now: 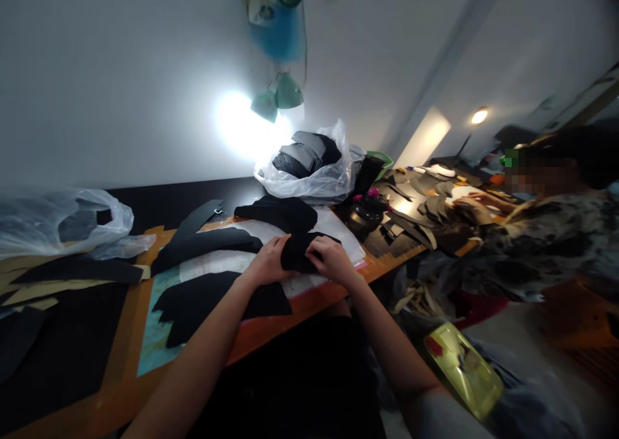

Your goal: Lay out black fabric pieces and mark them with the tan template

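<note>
Holding a black piece [296,253] between them, the two hands work above the near edge of the table [278,323], roughly at its middle. The left hand [271,260] is partly closed, its fingers and thumb around the piece's left side; the right hand [333,258] has its fingers bent in close, pinching the right part (the exact fingertip contact is too dark to make out). Just behind the held piece lies a rounded black piece [278,213], and to the left a long dark strip [207,245] rests on a white sheet [345,229]. Nearer the person, wide black panels [203,300] overlap, beside and partly under the left forearm. Farther back, a clear plastic bag [304,189] holds stacked dark pieces [307,155], with a dark container [365,214] near it on the right. At the far left sits another clear bag [118,213]. On the right, a co-worker in a patterned top [546,245] reaches over scattered pieces.
</note>
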